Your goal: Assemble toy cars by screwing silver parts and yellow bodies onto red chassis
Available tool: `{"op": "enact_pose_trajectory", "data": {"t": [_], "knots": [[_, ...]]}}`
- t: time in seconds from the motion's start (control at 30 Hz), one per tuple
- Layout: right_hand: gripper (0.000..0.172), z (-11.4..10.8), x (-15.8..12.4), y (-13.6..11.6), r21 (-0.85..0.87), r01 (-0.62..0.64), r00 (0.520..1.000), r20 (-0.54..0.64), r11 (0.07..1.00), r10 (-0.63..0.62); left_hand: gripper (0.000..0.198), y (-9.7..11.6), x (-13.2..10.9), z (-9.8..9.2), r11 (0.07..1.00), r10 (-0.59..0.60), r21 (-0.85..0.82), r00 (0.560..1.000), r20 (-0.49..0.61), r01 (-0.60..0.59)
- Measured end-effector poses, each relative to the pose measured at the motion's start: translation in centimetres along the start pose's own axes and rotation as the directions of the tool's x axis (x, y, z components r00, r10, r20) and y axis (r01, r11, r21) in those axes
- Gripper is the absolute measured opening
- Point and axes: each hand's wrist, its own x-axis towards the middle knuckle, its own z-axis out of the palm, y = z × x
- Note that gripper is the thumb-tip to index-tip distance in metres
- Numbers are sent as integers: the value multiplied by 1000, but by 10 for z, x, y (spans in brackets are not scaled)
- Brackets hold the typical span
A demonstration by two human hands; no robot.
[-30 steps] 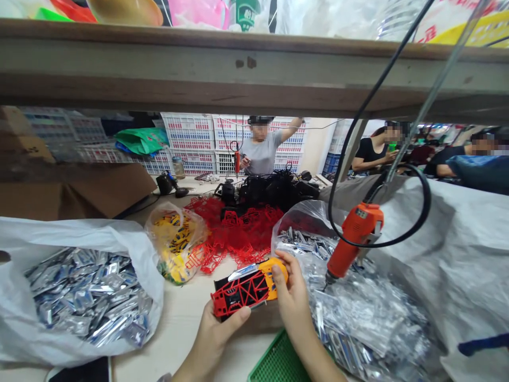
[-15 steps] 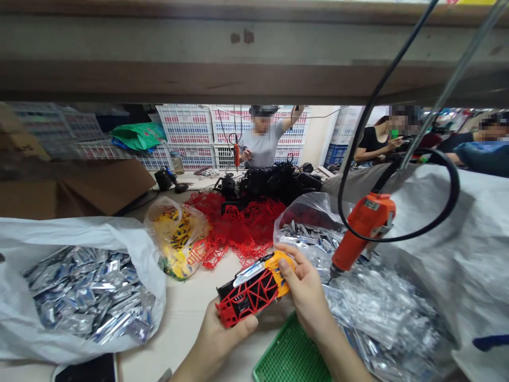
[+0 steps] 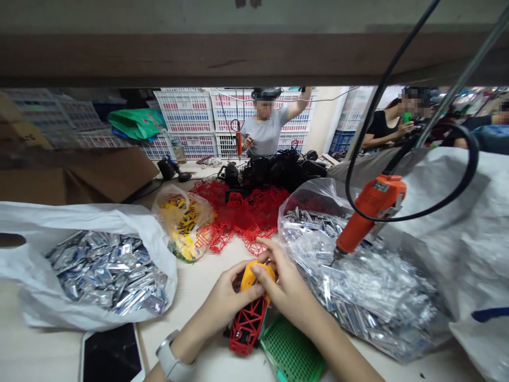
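A toy vehicle body with a red lattice frame and a yellow end points its yellow end away from me, low in the middle of the view. Both hands are closed around that yellow end. My left hand grips its left side, thumb across the yellow part. On the right side my right hand holds it, thumb and fingers on the yellow top. The red frame's near end sticks out below the hands, beside a green perforated tray.
An orange electric screwdriver hangs at right above a clear bag of silvery parts. A white bag of similar parts lies left, near a tablet. Red frames and a yellow-parts bag lie ahead; a person sits beyond.
The toy has turned from slanting sideways to pointing away from me. My left hand has moved from its red end up to the yellow end. The view has tilted down slightly.
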Motion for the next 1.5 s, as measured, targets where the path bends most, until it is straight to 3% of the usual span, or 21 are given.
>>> {"op": "enact_pose_trajectory", "data": {"t": [0.07, 0.1, 0.13, 0.17, 0.27, 0.3, 0.33, 0.37, 0.4, 0.43, 0.47, 0.5, 0.57, 0.67, 0.73, 0.83, 0.9, 0.93, 1.03, 1.17, 1.5], "knots": [[34, -5, -2, -6, -158, 165, 959, -206, 974, -196, 48, -1, 0, 3, 999, -6, -33, 998, -62, 4], [28, -11, -3, -10, -244, 231, 894, -330, 942, -304, 47, -1, -1, 4, 999, -17, -50, 995, -97, 12], [23, -20, -4, -14, -333, 264, 789, -465, 905, -402, 46, -1, -1, 6, 998, -28, -65, 991, -131, 19], [19, -31, -3, -17, -413, 267, 640, -599, 871, -481, 46, -1, -2, 7, 997, -36, -77, 986, -165, 24], [19, -75, 3, -19, -419, 229, 81, -892, 879, -446, 49, 0, -1, 9, 993, -53, -111, 968, -246, 26], [22, -90, 7, -16, -341, 292, 21, -932, 894, -362, 51, 1, -1, 9, 992, -60, -122, 962, -267, 28], [23, -105, 10, -11, -223, 360, 15, -970, 906, -244, 53, 1, 0, 9, 991, -67, -130, 955, -288, 30], [18, -117, 13, -6, -24, 370, 172, -981, 929, -94, 53, 1, 1, 10, 990, -73, -135, 949, -306, 33], [10, -126, 15, -1, 176, 322, 381, -924, 930, 43, 54, 1, 1, 10, 989, -80, -140, 945, -317, 37], [8, -133, 15, 3, 328, 242, 550, -821, 913, 150, 54, 0, 2, 10, 989, -87, -144, 942, -323, 42], [18, -137, 14, 5, 428, 148, 686, -694, 891, 219, 54, 0, 3, 10, 988, -95, -146, 941, -324, 49], [27, -139, 11, 5, 477, 86, 769, -590, 874, 246, 54, -1, 4, 10, 987, -102, -148, 941, -322, 57], [33, -137, 2, -3, 497, 64, 840, -495, 865, 222, 54, -3, 5, 10, 985, -120, -158, 941, -316, 72], [37, -126, -16, -23, 486, 130, 885, -449, 865, 119, 54, -7, 6, 11, 978, -155, -184, 943, -296, 103], [45, -116, -27, -33, 490, 122, 939, -339, 863, 60, 54, -9, 6, 13, 971, -187, -200, 942, -278, 134], [46, -99, -39, -31, 543, -17, 998, -44, 839, 48, 54, -12, 8, 14, 965, -214, -210, 938, -274, 159], [41, -85, -41, -21, 595, -130, 991, 113, 793, 77, 54, -13, 9, 14, 964, -220, -209, 936, -276, 165], [39, -77, -40, -15, 622, -153, 987, 131, 768, 91, 54, -13, 10, 14, 964, -223, -207, 935, -277, 169], [34, -55, -33, -1, 677, -54, 993, -39, 734, 109, 57, -14, 11, 14, 961, -244, -203, 927, -286, 191], [30, -36, -26, 6, 633, 143, 944, -319, 761, 89, 58, -16, 12, 13, 958, -265, -190, 923, -280, 217], [15, -24, -28, 16, 596, 226, 893, -442, 771, 79, 41, -14, 8, 11, 989, -150, -39, 967, -206, 145]]}}
